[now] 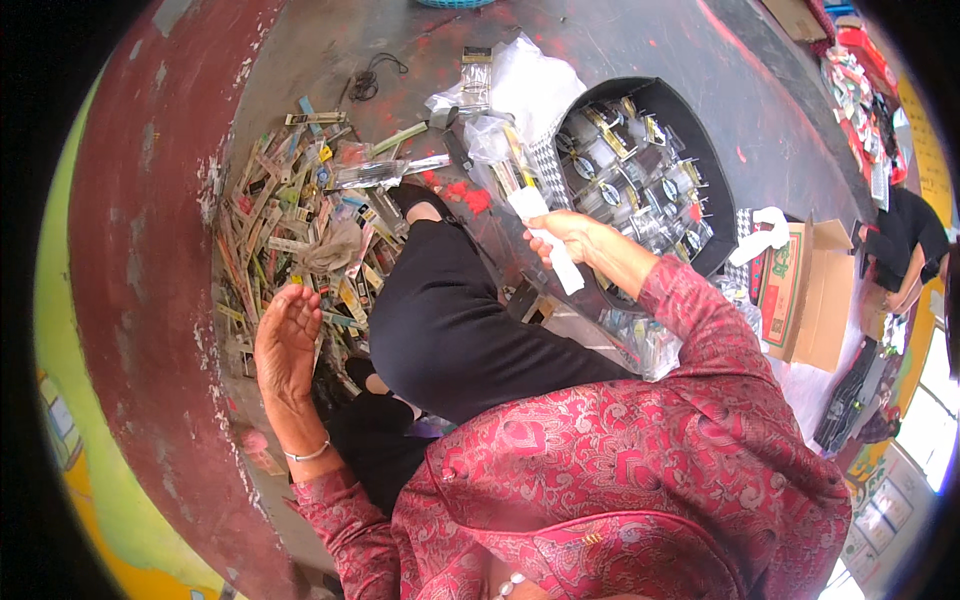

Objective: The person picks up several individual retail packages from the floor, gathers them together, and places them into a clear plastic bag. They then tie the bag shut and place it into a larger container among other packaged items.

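My right hand (566, 238) is closed round a long white flat strip (560, 265), folded paper or plastic; I cannot tell which. It is held beside the near left edge of a large round black container (722, 190), filled with clear packets that have dark labels. My left hand (290, 338) is raised with fingers stretched out and nothing in it. Beside it lies a wide heap of thin colored strips (270, 215), with a crumpled grey-brown piece (335, 248) on top.
Clear plastic bags (490, 140) and a white sheet (535, 80) lie beyond my knees. An opened cardboard box (800, 300) stands at the right. A black cord (375, 75) lies on the floor past the heap. At the far right is another person (905, 240).
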Tool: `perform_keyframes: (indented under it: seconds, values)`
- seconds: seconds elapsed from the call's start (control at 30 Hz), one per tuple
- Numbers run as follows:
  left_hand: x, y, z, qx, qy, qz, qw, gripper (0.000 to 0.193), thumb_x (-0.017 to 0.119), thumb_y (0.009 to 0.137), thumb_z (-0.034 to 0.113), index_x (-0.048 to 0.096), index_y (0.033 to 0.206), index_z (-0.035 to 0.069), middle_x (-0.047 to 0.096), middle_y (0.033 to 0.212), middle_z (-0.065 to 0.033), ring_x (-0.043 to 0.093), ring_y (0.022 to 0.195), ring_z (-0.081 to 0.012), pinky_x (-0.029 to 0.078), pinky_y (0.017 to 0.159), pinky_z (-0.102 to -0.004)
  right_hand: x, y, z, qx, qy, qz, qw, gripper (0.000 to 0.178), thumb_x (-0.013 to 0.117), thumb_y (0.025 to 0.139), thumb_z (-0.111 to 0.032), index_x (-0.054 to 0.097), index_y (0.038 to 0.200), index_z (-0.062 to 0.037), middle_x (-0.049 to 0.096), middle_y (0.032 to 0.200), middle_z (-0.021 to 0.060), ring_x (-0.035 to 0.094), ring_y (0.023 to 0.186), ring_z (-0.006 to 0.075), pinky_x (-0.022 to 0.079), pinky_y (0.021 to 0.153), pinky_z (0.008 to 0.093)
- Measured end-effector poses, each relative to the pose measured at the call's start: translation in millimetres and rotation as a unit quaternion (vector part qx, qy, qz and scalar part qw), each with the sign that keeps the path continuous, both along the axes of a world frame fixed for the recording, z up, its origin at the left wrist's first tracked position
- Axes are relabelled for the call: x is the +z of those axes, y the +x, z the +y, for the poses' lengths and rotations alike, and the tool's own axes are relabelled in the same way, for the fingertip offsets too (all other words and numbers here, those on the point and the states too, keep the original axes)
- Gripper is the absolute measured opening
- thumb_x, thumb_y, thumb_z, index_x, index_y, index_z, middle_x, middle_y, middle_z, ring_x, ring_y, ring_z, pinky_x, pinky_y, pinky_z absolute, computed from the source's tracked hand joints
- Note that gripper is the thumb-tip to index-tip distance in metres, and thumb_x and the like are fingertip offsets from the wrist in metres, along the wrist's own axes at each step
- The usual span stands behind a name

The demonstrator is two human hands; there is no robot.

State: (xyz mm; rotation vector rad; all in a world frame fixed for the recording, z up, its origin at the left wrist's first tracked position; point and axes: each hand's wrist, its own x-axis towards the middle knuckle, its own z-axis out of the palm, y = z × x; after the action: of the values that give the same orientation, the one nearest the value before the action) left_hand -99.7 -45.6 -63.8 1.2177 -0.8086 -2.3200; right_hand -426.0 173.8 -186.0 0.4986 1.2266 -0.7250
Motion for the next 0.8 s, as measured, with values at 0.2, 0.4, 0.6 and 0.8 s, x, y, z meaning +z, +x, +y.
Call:
perform_keyframes:
  seconds: [0.2, 0.4, 0.6, 0.8]
  values:
    - [5, 6, 7, -0.010, 0.003, -0.001, 1.000, 0.024, 0.052, 0.087, 0.019, 0.054, 0.102, 0.001, 0.059, 0.097, -0.0080, 0.057, 0.091, -0.0176, 0.046, 0.081, -0.0270, -70, -43, -79, 0.037, -0.005, 0.019, 0.999, 0.020, 0.046, 0.090, -0.023, 0.046, 0.086, -0.0038, 0.050, 0.060, 0.0019, 0.050, 0.047, 0.0133, 0.047, 0.044, 0.0355]
    - [17, 6, 14, -0.042, 0.003, 0.002, 0.999, 0.022, 0.050, 0.088, 0.020, 0.053, 0.100, 0.002, 0.058, 0.095, -0.0071, 0.056, 0.089, -0.0167, 0.045, 0.074, -0.0249, -108, -88, -97, 0.239, -0.414, 0.349, 0.806, 0.020, 0.061, 0.071, -0.013, 0.055, 0.086, -0.0011, 0.055, 0.071, 0.0109, 0.057, 0.069, 0.0227, 0.052, 0.059, 0.0380]
    - [23, 10, 18, -0.062, -0.004, 0.007, 0.998, 0.022, 0.050, 0.088, 0.021, 0.052, 0.099, 0.002, 0.058, 0.095, -0.0065, 0.056, 0.089, -0.0154, 0.043, 0.072, -0.0228, -80, -64, -119, 0.145, -0.053, 0.379, 0.912, 0.016, 0.059, 0.080, -0.013, 0.055, 0.089, -0.0014, 0.052, 0.069, 0.0076, 0.053, 0.058, 0.0191, 0.050, 0.051, 0.0372]
    - [24, 9, 22, -0.059, -0.004, -0.021, 0.998, 0.022, 0.051, 0.087, 0.021, 0.052, 0.099, 0.002, 0.058, 0.094, -0.0062, 0.056, 0.088, -0.0151, 0.043, 0.072, -0.0226, -108, -85, -132, 0.038, -0.075, 0.285, 0.955, 0.013, 0.060, 0.078, -0.008, 0.056, 0.088, -0.0006, 0.054, 0.070, 0.0077, 0.053, 0.058, 0.0187, 0.050, 0.051, 0.0354]
